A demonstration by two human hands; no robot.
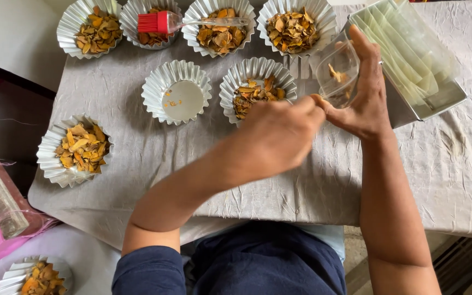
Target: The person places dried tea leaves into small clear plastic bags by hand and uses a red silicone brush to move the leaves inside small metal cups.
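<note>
My right fingers (364, 52) are wrapped around a small clear plastic cup (338, 71), thumb low and the others curved over its far side, tipping its mouth toward my left. My left hand (277, 134) is loosely curled with the fingertips bunched together at the cup's lip; whether they pinch anything I cannot tell, since the back of the hand hides them. Only a few yellow-orange dried chips cling inside the cup, held above the grey cloth (323, 186) just right of the nearer filled foil mould (255, 87).

That fluted mould holds a modest heap of chips. Beside it on the left sits a nearly empty foil mould (177, 92) with just a few crumbs on its base. I judge I am portioning chips out of the cup into the moulds, and this cup is almost spent. The next move seems to call for coaxing out the last pieces without scattering them, then turning to the near-empty mould.

Farther out, four filled moulds line the far edge, a red silicone brush (162, 23) lying across two of them. Another full mould (75, 148) sits at the left edge, and a metal tray of pale sheets (411, 60) lies just behind my right hand.
</note>
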